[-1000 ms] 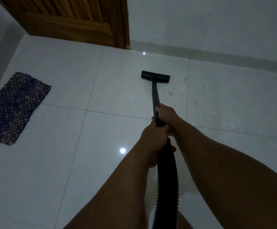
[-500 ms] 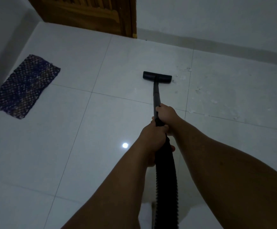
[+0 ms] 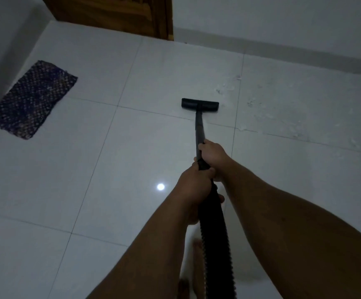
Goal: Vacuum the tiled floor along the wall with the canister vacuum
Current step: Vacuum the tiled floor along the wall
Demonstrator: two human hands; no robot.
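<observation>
A dark blue woven rectangular mat [image 3: 32, 100] lies far left by the wall. On the glossy white tiled floor [image 3: 132, 152], a left hand [image 3: 193, 186] curls its fingers round a black ribbed vacuum hose [image 3: 215, 234]. The right hand [image 3: 213, 155] grips the slim black wand [image 3: 199, 128], whose flat black floor nozzle [image 3: 200, 104] rests just left of pale scattered dust [image 3: 283, 108].

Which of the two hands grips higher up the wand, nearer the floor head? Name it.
The right hand: it grips the black wand ahead of the left hand, which holds back where the ribbed hose begins.
</observation>
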